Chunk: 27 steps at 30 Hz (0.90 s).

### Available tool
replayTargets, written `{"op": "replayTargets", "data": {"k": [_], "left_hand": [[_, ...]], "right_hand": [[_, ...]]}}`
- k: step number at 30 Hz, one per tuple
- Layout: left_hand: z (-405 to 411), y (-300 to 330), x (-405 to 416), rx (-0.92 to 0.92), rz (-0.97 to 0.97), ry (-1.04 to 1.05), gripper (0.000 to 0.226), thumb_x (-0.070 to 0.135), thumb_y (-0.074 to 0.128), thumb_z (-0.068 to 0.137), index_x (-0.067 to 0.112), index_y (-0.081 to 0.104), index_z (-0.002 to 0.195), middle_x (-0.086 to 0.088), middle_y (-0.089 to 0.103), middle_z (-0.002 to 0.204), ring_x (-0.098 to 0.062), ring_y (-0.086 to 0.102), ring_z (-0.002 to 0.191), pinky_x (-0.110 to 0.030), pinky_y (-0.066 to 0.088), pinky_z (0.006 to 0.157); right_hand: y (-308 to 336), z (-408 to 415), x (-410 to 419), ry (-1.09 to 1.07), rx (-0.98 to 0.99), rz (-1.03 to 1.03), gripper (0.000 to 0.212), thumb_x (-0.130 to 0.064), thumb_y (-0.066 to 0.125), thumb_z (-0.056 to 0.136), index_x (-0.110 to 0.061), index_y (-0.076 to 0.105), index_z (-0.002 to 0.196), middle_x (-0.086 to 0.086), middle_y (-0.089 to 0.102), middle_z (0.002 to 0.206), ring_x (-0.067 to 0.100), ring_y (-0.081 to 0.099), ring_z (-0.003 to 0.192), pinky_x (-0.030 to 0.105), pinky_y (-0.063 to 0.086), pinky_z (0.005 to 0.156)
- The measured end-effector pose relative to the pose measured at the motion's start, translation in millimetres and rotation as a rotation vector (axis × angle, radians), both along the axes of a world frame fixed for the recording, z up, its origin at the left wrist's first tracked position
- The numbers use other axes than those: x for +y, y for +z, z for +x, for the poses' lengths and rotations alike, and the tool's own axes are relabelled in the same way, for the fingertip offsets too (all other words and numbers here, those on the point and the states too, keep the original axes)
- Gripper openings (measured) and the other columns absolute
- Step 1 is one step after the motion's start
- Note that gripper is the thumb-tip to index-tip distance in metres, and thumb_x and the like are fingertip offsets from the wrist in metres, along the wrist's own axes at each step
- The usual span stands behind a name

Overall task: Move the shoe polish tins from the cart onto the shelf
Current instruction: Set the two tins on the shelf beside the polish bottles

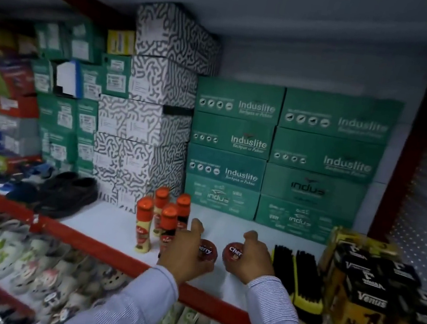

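Two round red shoe polish tins sit on the white shelf [105, 218] near its red front edge. My left hand [184, 254] is closed around the left tin [208, 250], covering its left half. My right hand [252, 258] grips the right tin [232, 252], covering its right half. Both tins appear to rest on the shelf surface, a small gap between them. The cart is not in view.
Several orange-capped polish bottles [162, 217] stand just left of my left hand. Black brushes [298, 272] lie right of my right hand, then yellow-black Venus boxes [364, 290]. Green and patterned shoe boxes [276, 154] fill the back. Black shoes [68, 193] sit left.
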<state>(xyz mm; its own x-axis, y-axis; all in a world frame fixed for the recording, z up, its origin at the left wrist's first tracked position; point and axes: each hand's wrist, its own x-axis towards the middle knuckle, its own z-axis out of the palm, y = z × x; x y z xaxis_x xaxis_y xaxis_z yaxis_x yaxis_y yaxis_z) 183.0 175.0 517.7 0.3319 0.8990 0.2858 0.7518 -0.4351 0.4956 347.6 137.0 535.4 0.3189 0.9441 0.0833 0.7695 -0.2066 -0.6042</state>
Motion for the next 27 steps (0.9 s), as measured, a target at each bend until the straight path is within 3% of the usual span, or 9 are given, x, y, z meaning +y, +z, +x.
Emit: {"op": "replayTargets", "data": {"k": [8,13,16,19,21,22,24,27], "left_hand": [[34.3,-28.4,56.7,0.182,-0.086,0.032,0.078,0.036,0.075,0.084,0.0,0.03,0.137,-0.018,0.065,0.126,-0.036,0.061,0.118,-0.044,0.051,0.098],[33.1,-34.9,61.8,0.205,-0.045,0.011,0.05,0.03,0.068,0.088,0.006,0.044,0.125,-0.017,0.064,0.122,-0.036,0.061,0.115,-0.042,0.051,0.095],[23.1,-32.7,46.6,0.239,0.063,-0.042,0.028,0.023,0.057,0.094,0.016,0.059,0.121,-0.008,0.059,0.128,-0.032,0.057,0.123,-0.038,0.048,0.099],[2.4,-33.5,10.5,0.172,0.194,-0.142,0.047,0.006,0.06,0.091,0.023,0.056,0.135,-0.009,0.047,0.155,-0.029,0.04,0.145,-0.034,0.033,0.118],[-19.0,-40.5,-17.1,0.12,0.344,-0.196,0.063,-0.002,0.065,0.084,0.019,0.052,0.142,-0.011,0.045,0.157,-0.028,0.042,0.144,-0.03,0.03,0.119],[-31.4,-47.6,-30.5,0.115,0.415,-0.205,0.064,-0.002,0.066,0.084,0.014,0.051,0.143,-0.012,0.047,0.156,-0.029,0.045,0.143,-0.034,0.035,0.12],[-57.8,-69.1,-55.3,0.148,0.468,-0.179,0.053,0.01,0.058,0.093,0.009,0.051,0.145,-0.012,0.045,0.157,-0.031,0.045,0.144,-0.045,0.046,0.114],[-102.6,-118.3,-91.5,0.268,0.423,-0.108,0.057,0.033,0.049,0.098,0.017,0.041,0.152,-0.009,0.035,0.164,-0.031,0.032,0.152,-0.052,0.042,0.115]], "right_hand": [[-32.9,5.0,40.4,-0.065,-0.006,-0.126,0.052,-0.026,0.064,0.088,-0.004,0.042,0.129,0.02,0.059,0.132,0.039,0.054,0.128,0.04,0.051,0.101],[-32.5,8.0,36.9,0.009,-0.068,-0.11,0.062,-0.021,0.062,0.091,-0.009,0.037,0.146,0.016,0.052,0.145,0.036,0.043,0.137,0.041,0.045,0.11],[-29.8,3.6,18.2,0.051,-0.153,-0.009,0.068,-0.025,0.053,0.097,-0.013,0.022,0.156,0.013,0.028,0.163,0.037,0.025,0.15,0.044,0.032,0.121],[-32.5,-8.1,-13.5,0.083,-0.231,0.106,0.075,-0.021,0.051,0.098,-0.021,0.008,0.16,0.011,0.006,0.169,0.036,0.003,0.156,0.046,0.017,0.127],[-40.6,-20.9,-38.6,0.117,-0.251,0.188,0.081,-0.021,0.053,0.097,-0.024,0.003,0.16,0.008,-0.002,0.17,0.033,-0.006,0.157,0.047,0.011,0.128],[-47.5,-27.9,-52.2,0.136,-0.259,0.228,0.082,-0.021,0.054,0.096,-0.025,0.002,0.16,0.007,-0.004,0.17,0.032,-0.009,0.157,0.048,0.01,0.129],[-65.5,-43.6,-77.5,0.19,-0.28,0.314,0.084,-0.021,0.055,0.095,-0.025,0.001,0.16,0.005,-0.004,0.17,0.03,-0.011,0.157,0.05,0.011,0.128],[-107.0,-72.4,-114.1,0.269,-0.251,0.374,0.092,-0.026,0.059,0.093,-0.031,-0.005,0.159,0.001,-0.009,0.17,0.026,-0.015,0.157,0.047,0.011,0.125]]}}
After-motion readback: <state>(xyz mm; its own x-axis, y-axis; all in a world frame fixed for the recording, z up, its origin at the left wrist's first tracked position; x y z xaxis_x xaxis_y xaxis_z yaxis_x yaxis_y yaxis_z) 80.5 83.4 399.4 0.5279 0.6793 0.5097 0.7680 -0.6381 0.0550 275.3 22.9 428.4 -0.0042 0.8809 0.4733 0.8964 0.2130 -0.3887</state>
